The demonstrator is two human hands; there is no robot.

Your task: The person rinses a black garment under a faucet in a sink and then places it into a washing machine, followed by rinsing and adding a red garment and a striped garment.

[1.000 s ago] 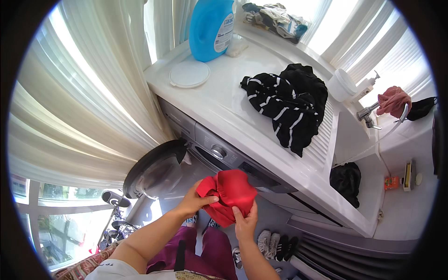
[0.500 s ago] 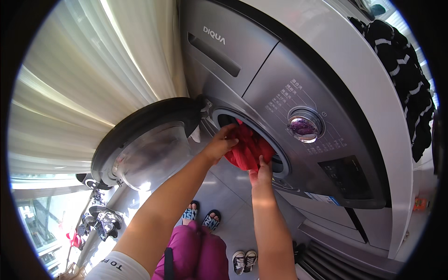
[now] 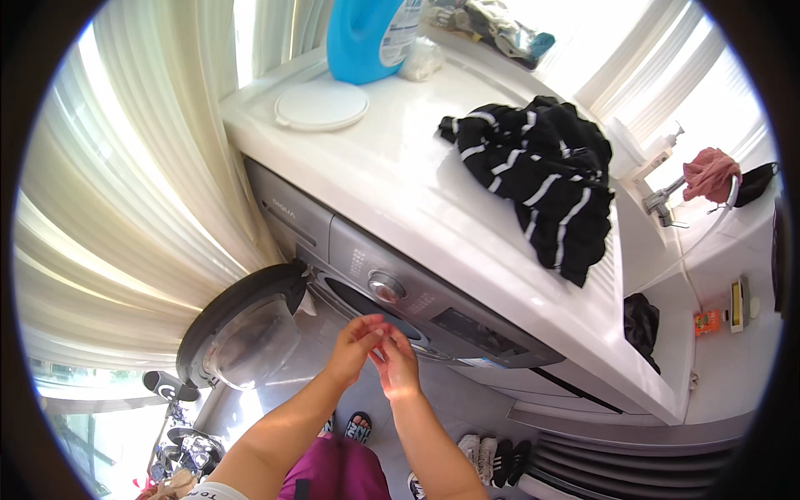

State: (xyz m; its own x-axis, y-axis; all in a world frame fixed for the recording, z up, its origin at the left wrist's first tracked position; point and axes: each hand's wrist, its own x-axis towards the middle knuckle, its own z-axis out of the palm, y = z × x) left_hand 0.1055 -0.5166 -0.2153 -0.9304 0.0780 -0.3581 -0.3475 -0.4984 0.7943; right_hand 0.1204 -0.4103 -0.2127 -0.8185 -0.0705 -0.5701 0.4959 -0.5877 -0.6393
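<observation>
My left hand and my right hand are close together in front of the grey washing machine. Their fingertips meet or overlap, with the fingers loosely bent and nothing visible in them. Just behind the hands is the machine's dark round opening, partly covered by them. No red cloth shows now; the drum's inside is too dark to make out. Swung out to the left, the round door stands open beside the curtain.
On the white countertop lie a black garment with white stripes, a blue detergent bottle and a round white lid. A sink with a tap is at right. Shoes stand on the floor below.
The red cloth that both hands held at the machine's opening is out of sight. My hands have drawn back from the opening and come together. The view has tilted up to the countertop.
</observation>
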